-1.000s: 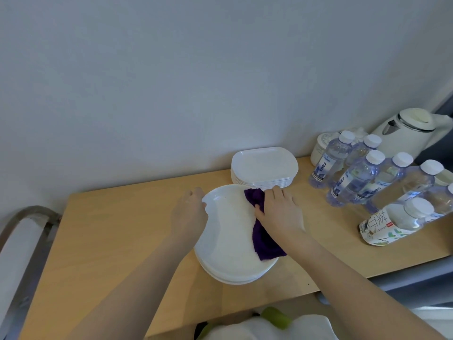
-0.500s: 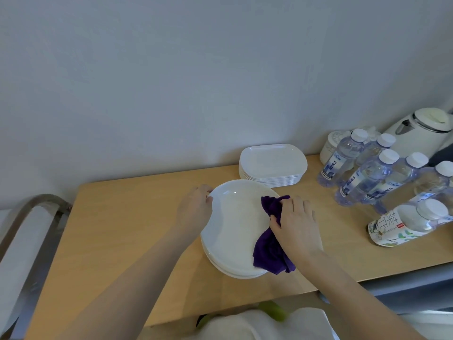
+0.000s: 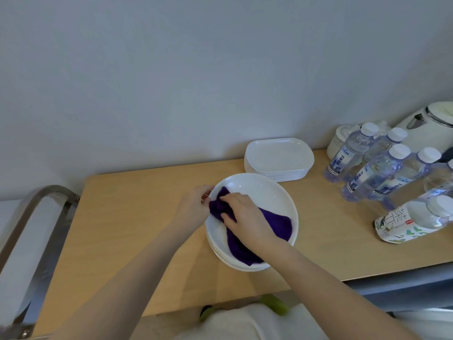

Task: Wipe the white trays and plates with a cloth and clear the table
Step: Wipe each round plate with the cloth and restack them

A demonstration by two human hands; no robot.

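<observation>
At the right edge of the frame, a bottle lying on its side [image 3: 414,223] carries a white label with a large dark Chinese character, "茶", and a small red square mark beside it. The upright water bottles [image 3: 367,173] at the upper right bear blue-and-white labels with vertical print, too small and blurred to read. No other text is legible.

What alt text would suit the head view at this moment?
The right hand presses a purple cloth onto the top white plate of a stack while the left hand holds its rim. White trays and water bottles stand behind on the wooden table.
</observation>
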